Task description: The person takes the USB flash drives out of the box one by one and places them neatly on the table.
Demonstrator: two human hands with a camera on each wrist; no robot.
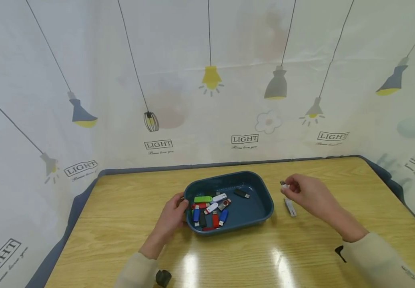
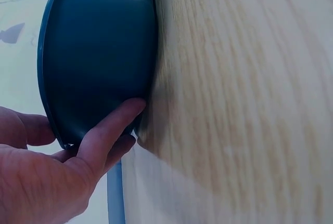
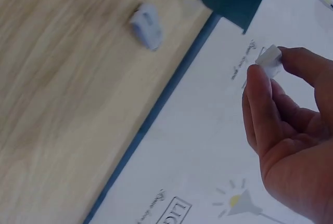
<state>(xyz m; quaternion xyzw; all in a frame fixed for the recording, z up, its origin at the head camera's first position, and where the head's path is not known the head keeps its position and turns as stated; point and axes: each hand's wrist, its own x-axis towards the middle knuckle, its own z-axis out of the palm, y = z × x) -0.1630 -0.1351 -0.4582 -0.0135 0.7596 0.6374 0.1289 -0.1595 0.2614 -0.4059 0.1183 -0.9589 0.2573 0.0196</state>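
Note:
A dark blue plastic tray [image 1: 253, 206] stands on the table, with several USB sticks in green, white, red, blue and black heaped toward its left side. My left hand [image 1: 171, 215] grips the tray's left end, thumb at the rim and fingers against the outer wall [image 2: 99, 52]. To the right of the tray, my right hand [image 1: 309, 197] pinches a white USB stick [image 3: 269, 57] between thumb and fingertip, above the table. Another white USB stick [image 1: 290, 208] lies on the wood just below that hand. Inside the tray, a black USB stick [image 1: 241, 193] lies apart from the heap.
The pale wooden table [image 1: 128, 224] ends at the back against a white cloth [image 1: 193, 116] printed with hanging lamps. This cloth also rises along both sides. A small black object [image 1: 163, 278] shows by the left sleeve.

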